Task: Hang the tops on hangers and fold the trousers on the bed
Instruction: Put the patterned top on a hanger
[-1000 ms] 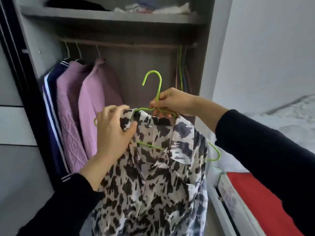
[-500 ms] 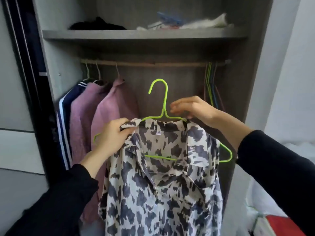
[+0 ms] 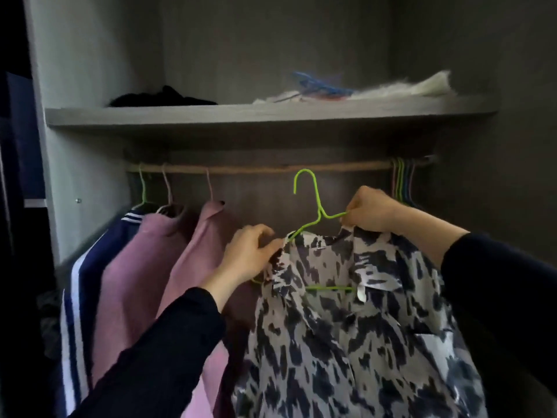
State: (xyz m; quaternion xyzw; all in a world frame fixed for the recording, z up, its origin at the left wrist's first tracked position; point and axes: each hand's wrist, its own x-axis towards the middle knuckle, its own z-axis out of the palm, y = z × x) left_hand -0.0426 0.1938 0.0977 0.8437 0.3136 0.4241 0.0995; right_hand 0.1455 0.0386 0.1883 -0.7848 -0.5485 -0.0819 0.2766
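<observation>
At the far left of the open wardrobe, a navy top with white stripes (image 3: 87, 267) and two pink tops (image 3: 141, 267) are seen hanging from the wooden rail (image 3: 256, 169), each on its own thin hanger. Just to their right, the left hand (image 3: 250, 257) is closed on the left shoulder of a patterned shirt (image 3: 346, 327), the cloth pinched where it meets the wire. The shirt is white with dark, irregular blotches, loosely draped and creased, its collar spread open so that the lower bar of a bright green hanger (image 3: 313, 212) is visible across the neck opening. The hanger is held below the rail, its hook pointing up and not yet over the wood. The right arm of the hanger and the right shoulder of the shirt are gripped together by the right hand (image 3: 373, 211), which is clenched. Both forearms are covered by black sleeves (image 3: 168, 351). Farther right, a cluster of empty coloured hangers (image 3: 402, 179) is hooked on the rail. Above, a grey shelf (image 3: 211, 116) carries a dark garment (image 3: 159, 96), a blue object and pale cloth. The interior is dim and grey-panelled.
</observation>
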